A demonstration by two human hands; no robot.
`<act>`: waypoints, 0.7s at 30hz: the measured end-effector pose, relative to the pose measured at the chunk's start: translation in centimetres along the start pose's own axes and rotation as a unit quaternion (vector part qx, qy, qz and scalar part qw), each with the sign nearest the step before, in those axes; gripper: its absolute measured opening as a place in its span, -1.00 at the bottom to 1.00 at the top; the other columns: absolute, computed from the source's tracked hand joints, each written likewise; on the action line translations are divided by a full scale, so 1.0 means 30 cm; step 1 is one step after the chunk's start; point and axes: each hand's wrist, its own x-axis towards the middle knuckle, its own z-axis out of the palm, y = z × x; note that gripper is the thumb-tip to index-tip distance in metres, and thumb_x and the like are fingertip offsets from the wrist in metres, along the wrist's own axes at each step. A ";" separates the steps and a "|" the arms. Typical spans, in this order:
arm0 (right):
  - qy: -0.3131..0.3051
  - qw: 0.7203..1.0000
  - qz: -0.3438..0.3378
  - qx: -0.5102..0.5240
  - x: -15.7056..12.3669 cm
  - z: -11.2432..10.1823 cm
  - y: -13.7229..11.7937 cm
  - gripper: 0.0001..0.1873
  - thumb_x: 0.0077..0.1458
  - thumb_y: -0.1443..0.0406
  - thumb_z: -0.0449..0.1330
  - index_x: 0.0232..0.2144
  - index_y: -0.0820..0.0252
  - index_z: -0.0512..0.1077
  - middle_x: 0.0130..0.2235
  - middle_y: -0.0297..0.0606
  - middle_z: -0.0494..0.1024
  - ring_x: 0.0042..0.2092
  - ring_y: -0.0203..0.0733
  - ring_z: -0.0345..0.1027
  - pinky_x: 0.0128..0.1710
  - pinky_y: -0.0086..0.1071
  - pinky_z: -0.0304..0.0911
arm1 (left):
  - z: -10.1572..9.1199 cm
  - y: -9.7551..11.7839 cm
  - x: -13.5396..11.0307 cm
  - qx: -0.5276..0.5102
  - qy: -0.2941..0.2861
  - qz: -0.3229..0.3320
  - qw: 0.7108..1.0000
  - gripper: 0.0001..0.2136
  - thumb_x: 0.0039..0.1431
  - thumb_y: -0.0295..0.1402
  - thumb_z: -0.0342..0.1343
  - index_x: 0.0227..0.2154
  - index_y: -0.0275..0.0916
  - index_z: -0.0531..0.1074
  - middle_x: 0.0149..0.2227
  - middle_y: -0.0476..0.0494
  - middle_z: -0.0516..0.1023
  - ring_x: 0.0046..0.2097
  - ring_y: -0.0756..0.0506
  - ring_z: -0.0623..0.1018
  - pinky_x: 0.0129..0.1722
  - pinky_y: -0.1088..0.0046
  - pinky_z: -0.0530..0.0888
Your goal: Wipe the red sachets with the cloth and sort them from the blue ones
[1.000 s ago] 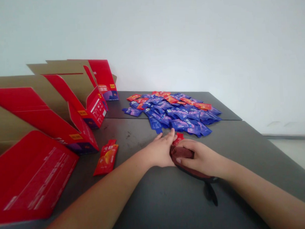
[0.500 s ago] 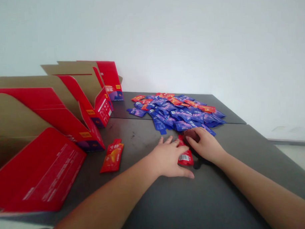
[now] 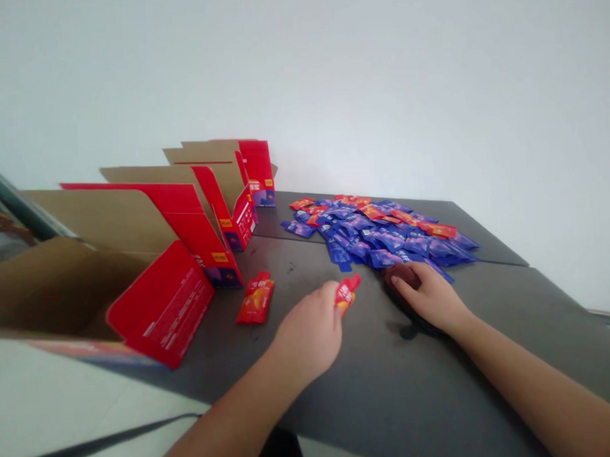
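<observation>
My left hand is closed on a small red sachet and holds it just above the dark table. A second red sachet lies flat on the table to the left of that hand. My right hand rests at the near edge of the pile of blue and red sachets, its fingers curled over a dark maroon object that I cannot name.
Several open red-and-brown cardboard display boxes stand in a row along the left of the table; the nearest one gapes toward me. A white wall rises behind. A dark strap runs below the table's near edge.
My left hand has lifted the red sachet off the table and carried it left. My right hand stayed by the pile on the dark object. The view has swung left.
</observation>
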 end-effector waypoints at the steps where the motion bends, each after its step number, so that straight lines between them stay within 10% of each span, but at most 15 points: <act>1: -0.002 1.000 0.001 0.000 0.000 0.001 0.001 -0.63 0.28 -0.02 0.18 -0.14 0.14 0.52 -0.18 -0.11 0.61 -0.17 0.05 0.49 -0.18 -0.16 0.32 | -0.010 -0.043 -0.005 -0.041 0.034 -0.038 0.998 -0.61 0.43 -0.34 -0.09 0.26 -0.18 0.26 0.17 -0.32 0.58 0.14 -0.28 0.62 0.09 0.17 0.56; 5: -0.002 1.000 -0.009 -0.003 -0.002 0.001 0.004 -0.62 0.29 -0.03 0.17 -0.16 0.14 0.51 -0.20 -0.12 0.60 -0.18 0.04 0.48 -0.19 -0.17 0.31 | -0.019 -0.189 -0.004 0.022 0.119 -0.155 0.981 -0.55 0.46 -0.34 -0.17 0.33 -0.30 0.22 0.32 -0.39 0.43 0.33 -0.20 0.46 0.28 0.24 0.43; 11: -0.011 1.000 -0.015 -0.011 0.003 0.000 0.010 -0.64 0.31 -0.02 0.16 -0.17 0.13 0.49 -0.20 -0.14 0.59 -0.15 0.04 0.48 -0.16 -0.17 0.32 | 0.025 -0.271 -0.026 0.162 0.074 -0.188 0.966 -0.51 0.35 -0.40 -0.08 0.30 -0.37 0.37 0.41 -0.54 0.30 0.51 -0.49 0.11 0.41 -0.23 0.12; 16: -0.017 0.999 -0.039 -0.015 -0.008 0.001 0.010 -0.62 0.33 0.00 0.16 -0.05 0.16 0.48 -0.09 -0.09 0.60 -0.04 0.08 0.49 -0.03 -0.12 0.34 | 0.023 -0.210 -0.015 0.209 0.041 -0.171 0.962 -0.39 0.40 -0.31 -0.12 0.40 -0.59 0.18 0.47 -0.68 0.13 0.53 -0.53 0.03 0.46 -0.20 -0.03; 21: -0.051 0.990 -0.095 0.093 -0.052 -0.008 -0.052 -0.61 0.45 0.02 0.02 0.09 0.09 0.43 0.10 -0.12 0.59 0.14 0.02 0.46 0.19 -0.08 0.31 | 0.047 -0.039 0.090 0.056 0.028 0.017 0.998 -0.18 0.43 0.07 -0.11 0.56 -0.23 -0.21 0.58 -0.27 -0.15 0.58 -0.43 -0.21 0.48 -0.26 -0.14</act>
